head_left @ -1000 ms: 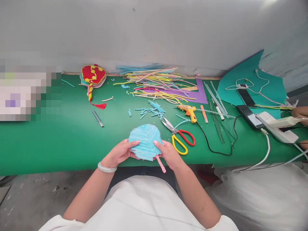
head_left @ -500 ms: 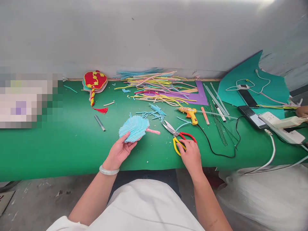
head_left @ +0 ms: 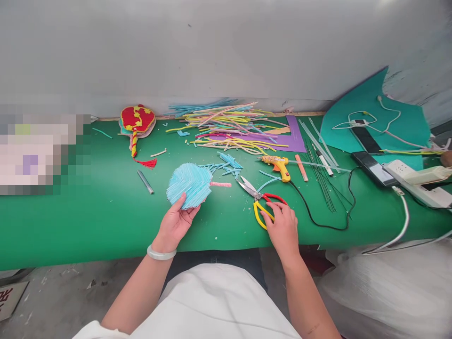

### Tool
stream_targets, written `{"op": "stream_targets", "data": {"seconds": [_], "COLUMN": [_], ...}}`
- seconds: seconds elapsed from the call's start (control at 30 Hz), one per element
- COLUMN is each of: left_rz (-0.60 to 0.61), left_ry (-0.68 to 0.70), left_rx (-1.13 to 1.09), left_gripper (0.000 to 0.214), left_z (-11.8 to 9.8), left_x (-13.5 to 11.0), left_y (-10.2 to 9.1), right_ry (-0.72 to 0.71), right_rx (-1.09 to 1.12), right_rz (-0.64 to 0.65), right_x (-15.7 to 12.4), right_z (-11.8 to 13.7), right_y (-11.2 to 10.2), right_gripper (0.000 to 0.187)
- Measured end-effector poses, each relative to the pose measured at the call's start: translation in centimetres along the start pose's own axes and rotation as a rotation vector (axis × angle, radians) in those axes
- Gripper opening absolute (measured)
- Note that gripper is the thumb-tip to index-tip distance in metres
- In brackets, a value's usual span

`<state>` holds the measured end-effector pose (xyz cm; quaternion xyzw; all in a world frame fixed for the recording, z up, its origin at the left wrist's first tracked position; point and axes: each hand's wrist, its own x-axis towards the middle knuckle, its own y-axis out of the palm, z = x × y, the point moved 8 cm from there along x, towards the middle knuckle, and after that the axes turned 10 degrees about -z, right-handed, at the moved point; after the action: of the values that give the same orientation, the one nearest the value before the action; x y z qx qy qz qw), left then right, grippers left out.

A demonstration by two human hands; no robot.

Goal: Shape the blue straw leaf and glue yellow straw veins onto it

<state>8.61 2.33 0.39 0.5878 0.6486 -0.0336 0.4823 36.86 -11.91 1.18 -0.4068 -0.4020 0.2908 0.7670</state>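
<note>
My left hand (head_left: 177, 219) is closed on the lower edge of a small fan (head_left: 190, 184), with the thumb across its front. Light-blue fuzzy strips cover the fan's face, and its short pink handle (head_left: 221, 184) points right. Open-bladed scissors (head_left: 251, 187) with one red and one yellow handle lie on the table. Over those handles my right hand (head_left: 282, 227) is curled, thumb at the yellow loop and fingers at the red one. Cut blue pipe-cleaner pieces (head_left: 229, 162) are scattered behind the fan.
A yellow glue gun (head_left: 278, 165) with a black cord sits right of the scissors. Pipe cleaners (head_left: 226, 123) are heaped at the back. A red-and-yellow fan (head_left: 137, 119) lies back left. Phones (head_left: 373, 168) and a power strip (head_left: 406, 174) are at right, near another person's hand (head_left: 447, 159).
The blue fan has moved slightly left and its face is turned more toward me. My right hand stays at the scissors, which have barely moved.
</note>
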Motion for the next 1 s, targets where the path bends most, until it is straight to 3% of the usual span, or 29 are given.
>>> {"op": "stream_targets", "data": {"seconds": [0.2,0.37,0.5,0.6,0.73,0.83,0.9,1.0], "left_rz": [0.010,0.007,0.012,0.029,0.046,0.162,0.213,0.197], "left_ry": [0.027,-0.004,-0.047,-0.096,-0.170,-0.201,-0.048,0.475], "left_rx": [0.013,0.065,0.073,0.104,0.284,0.620,0.887,1.256], "left_gripper": [0.036,0.034,0.028,0.022,0.022,0.030,0.031,0.029], "left_z": [0.6,1.7,2.0,2.1,3.0,3.9,2.7,-2.0], "left_x": [0.1,0.5,0.1,-1.2,-4.0,-5.8,-5.7,-3.7], "left_y": [0.1,-0.5,-0.8,-0.9,-2.1,-2.5,-1.9,1.3], "right_ry": [-0.013,-0.050,-0.045,-0.043,0.059,0.227,0.326,0.411], "right_rx": [-0.020,0.014,0.059,0.013,0.012,0.128,0.211,0.378], "right_rz": [0.050,0.196,0.299,0.297,0.307,0.364,0.407,0.441], "right_x": [0.8,2.0,2.0,1.7,1.4,1.2,0.7,-0.5], "right_z": [-1.1,-1.5,-1.0,-0.3,-0.3,-1.2,-1.4,-0.2], "right_y": [0.5,0.9,1.3,1.3,0.8,0.7,0.9,1.3], "right_gripper": [0.056,0.058,0.050,0.046,0.047,0.051,0.055,0.054]}}
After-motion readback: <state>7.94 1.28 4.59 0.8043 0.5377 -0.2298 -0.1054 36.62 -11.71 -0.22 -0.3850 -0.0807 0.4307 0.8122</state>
